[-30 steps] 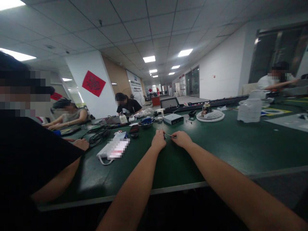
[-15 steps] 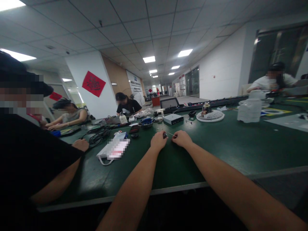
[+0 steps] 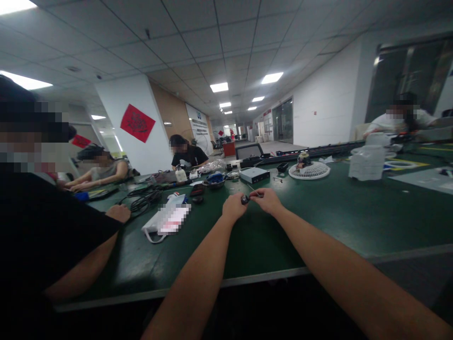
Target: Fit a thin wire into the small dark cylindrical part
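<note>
Honestly nothing's readable here: the white banner out back is too small, the red diamond sign too murky, the white pouch's label blurred.

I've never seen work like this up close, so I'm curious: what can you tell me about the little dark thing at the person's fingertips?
The small dark piece is rounded and blackish, with a faint shine; it is too small and blurred to identify, and its material is unclear. The fingertips of the left hand pinch it over the green table. Beside it, a thin pin, pale and metal-looking, slants up and away from the right hand, which seems to pinch it. I cannot tell whether the pin touches the piece.
</note>
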Tool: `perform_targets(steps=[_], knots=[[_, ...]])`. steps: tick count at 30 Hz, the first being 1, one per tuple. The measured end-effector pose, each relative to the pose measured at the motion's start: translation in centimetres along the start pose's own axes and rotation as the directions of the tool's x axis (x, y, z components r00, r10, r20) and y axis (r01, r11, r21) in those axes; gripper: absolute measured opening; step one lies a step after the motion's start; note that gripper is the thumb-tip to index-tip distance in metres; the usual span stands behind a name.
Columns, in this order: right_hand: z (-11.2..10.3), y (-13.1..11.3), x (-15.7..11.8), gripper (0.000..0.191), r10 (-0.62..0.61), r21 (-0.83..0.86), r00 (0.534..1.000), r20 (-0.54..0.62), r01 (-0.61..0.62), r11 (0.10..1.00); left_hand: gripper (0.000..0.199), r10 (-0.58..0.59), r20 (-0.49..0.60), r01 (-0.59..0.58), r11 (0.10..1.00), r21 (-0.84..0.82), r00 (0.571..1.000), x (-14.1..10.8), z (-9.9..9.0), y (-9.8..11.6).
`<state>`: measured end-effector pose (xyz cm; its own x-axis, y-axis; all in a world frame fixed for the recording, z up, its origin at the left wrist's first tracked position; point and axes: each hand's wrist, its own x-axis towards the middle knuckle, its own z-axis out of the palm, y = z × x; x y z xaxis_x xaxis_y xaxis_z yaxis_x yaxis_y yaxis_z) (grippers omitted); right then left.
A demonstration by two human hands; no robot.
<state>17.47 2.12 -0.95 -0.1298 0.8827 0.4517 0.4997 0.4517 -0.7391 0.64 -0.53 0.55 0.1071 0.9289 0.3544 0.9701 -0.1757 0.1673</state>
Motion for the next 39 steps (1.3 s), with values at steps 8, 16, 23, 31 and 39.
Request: perform_targets(steps=[8, 16, 23, 31, 39], knots=[[0.08, 0.43, -0.11, 0.019, -0.021, 0.029, 0.999, 0.027, 0.02, 0.999, 0.028, 0.112, 0.023, -0.112, 0.994, -0.005, 0.993, -0.31, -0.2, 0.23], [0.13, 0.74, -0.11, 0.022, -0.008, 0.039, 0.996, 0.088, 0.004, 0.999, 0.025, 0.192, 0.02, -0.191, 0.981, -0.025, 0.981, -0.35, -0.31, 0.06], [-0.06, 0.49, -0.34, 0.02, 0.01, 0.083, 0.994, 0.113, -0.02, 0.996, 0.026, 0.225, 0.01, -0.224, 0.974, -0.039, 0.974, -0.37, -0.22, 0.12], [0.3, 0.3, -0.48, 0.019, 0.022, 0.163, 0.982, 0.186, -0.053, 0.985, 0.024, 0.262, 0.025, -0.26, 0.964, -0.059, 0.965, -0.46, -0.35, 0.18], [0.5, 0.69, -0.39, 0.019, -0.012, 0.143, 0.987, 0.159, -0.011, 0.99, 0.027, 0.298, 0.045, -0.294, 0.953, -0.08, 0.954, -0.48, -0.42, 0.19]])
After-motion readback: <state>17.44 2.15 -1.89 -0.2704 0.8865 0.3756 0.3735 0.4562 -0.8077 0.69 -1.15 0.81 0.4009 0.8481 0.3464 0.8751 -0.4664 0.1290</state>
